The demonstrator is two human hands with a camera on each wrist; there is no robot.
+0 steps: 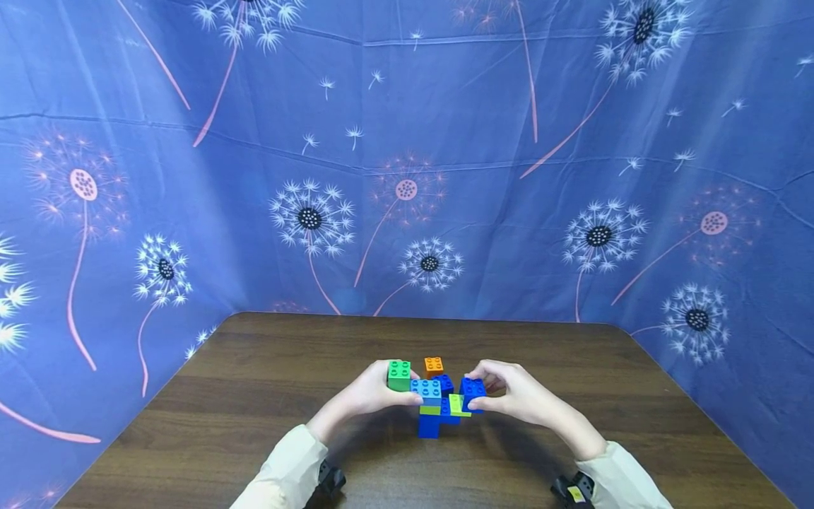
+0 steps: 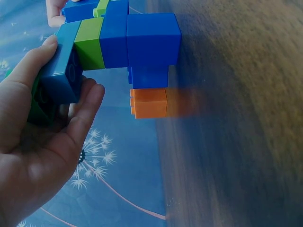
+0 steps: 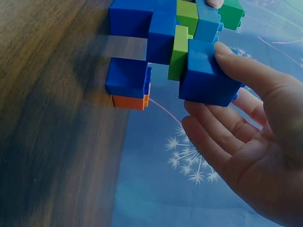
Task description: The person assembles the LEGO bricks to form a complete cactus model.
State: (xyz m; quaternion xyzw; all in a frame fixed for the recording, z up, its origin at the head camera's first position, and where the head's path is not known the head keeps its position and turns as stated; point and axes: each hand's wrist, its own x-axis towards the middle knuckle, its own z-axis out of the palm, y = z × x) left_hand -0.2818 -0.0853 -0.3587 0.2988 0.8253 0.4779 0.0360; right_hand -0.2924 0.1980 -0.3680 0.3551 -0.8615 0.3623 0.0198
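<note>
A structure of joined toy building bricks stands on the wooden table. My left hand (image 1: 371,390) grips the light blue brick (image 2: 60,71) on its left side, thumb on the near face and fingers behind. A green brick (image 1: 399,376) sits beside that thumb, partly hidden by the hand in the left wrist view. On the other side, my right hand (image 1: 520,393) pinches a dark blue brick (image 3: 208,73) between thumb and fingers. This brick sits against a thin lime brick (image 3: 178,54). Under the light blue one are another lime brick (image 2: 90,45) and a dark blue base brick (image 1: 429,426).
An orange brick (image 1: 434,366) lies at the back of the structure, next to a dark blue brick (image 3: 127,78). The brown tabletop (image 1: 305,346) ends at a blue dandelion-print cloth (image 1: 496,212) hanging behind it.
</note>
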